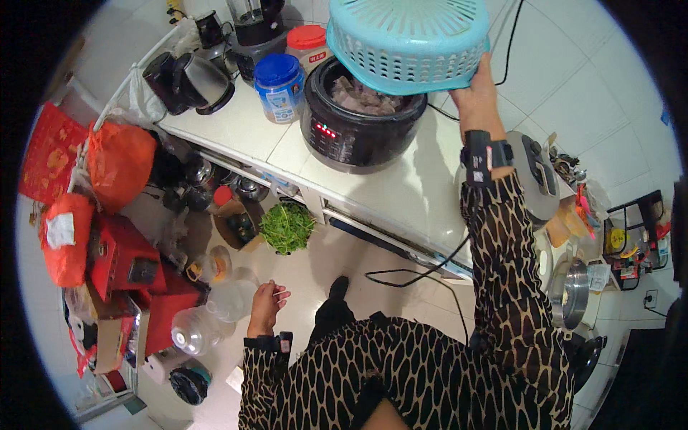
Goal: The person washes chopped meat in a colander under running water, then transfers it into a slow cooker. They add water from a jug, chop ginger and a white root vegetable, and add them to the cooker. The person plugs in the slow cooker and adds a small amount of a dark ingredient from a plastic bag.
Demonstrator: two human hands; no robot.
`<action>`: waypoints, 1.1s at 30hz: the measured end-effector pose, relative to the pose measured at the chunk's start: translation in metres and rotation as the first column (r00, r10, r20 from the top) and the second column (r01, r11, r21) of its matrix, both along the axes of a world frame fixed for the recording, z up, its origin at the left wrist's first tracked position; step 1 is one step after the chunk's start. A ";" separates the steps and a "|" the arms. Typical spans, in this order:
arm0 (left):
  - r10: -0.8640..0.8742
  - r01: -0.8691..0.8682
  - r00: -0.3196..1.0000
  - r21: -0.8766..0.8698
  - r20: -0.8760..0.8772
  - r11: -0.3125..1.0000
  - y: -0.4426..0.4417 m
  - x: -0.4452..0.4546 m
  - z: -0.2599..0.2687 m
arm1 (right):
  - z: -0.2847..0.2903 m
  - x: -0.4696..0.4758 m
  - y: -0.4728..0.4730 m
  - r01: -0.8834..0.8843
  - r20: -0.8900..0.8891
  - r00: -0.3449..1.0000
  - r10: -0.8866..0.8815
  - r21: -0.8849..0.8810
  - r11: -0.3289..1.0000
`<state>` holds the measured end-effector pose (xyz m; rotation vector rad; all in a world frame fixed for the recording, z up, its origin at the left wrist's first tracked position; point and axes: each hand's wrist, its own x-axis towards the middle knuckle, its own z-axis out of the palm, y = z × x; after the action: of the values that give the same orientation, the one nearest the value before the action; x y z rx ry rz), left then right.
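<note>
My right hand [479, 105] grips the rim of a light-blue plastic basket [414, 64], held tilted over the back of a black electric cooker [360, 134]. Brownish pieces, perhaps meat, fill the cooker's open pot [360, 99], partly hidden by the basket. Red lights glow on the cooker's front. Low on the left hangs my left hand [267, 306], its fingers loosely curled; a thin pale stick-like thing shows at them. Beyond that hand, leafy greens [287, 226] lie near the foot of the counter. A blue-lidded jar [279, 88] and a red-lidded jar [309, 43] stand left of the cooker.
An electric kettle [201, 80] and a blender [255, 27] stand on the counter [242, 129]. A grey cooker [529, 177] and a metal basin [570, 295] are at right. A black cord [414, 273] loops beside the counter. Clear plastic bottles [196, 328] and red boxes [126, 258] crowd the left.
</note>
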<state>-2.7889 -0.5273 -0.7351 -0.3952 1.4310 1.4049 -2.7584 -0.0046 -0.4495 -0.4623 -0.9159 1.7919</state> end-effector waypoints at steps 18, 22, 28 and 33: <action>-0.460 0.465 0.885 0.073 -0.077 0.882 0.124 0.201 -0.043 | 0.065 0.249 -0.038 -0.344 -0.351 0.878 0.324 0.007 0.939; -0.442 0.401 0.885 0.244 0.148 0.883 0.110 0.282 -0.048 | 0.110 0.435 -0.116 -0.139 -0.029 0.989 0.143 0.112 0.984; -0.718 0.711 0.693 0.235 -0.069 0.663 0.115 0.447 -0.074 | 0.125 0.771 -0.261 0.060 0.406 0.893 -0.193 0.317 0.946; -0.631 0.838 -0.479 -0.533 -0.610 -0.121 0.173 0.586 0.006 | 0.141 0.987 -0.357 0.255 0.667 0.488 -0.563 0.508 0.823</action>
<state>-2.2025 -0.3544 -0.7288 1.6786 1.4309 0.1193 -1.7711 -0.3611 -0.3082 -1.2129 -1.5437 0.8649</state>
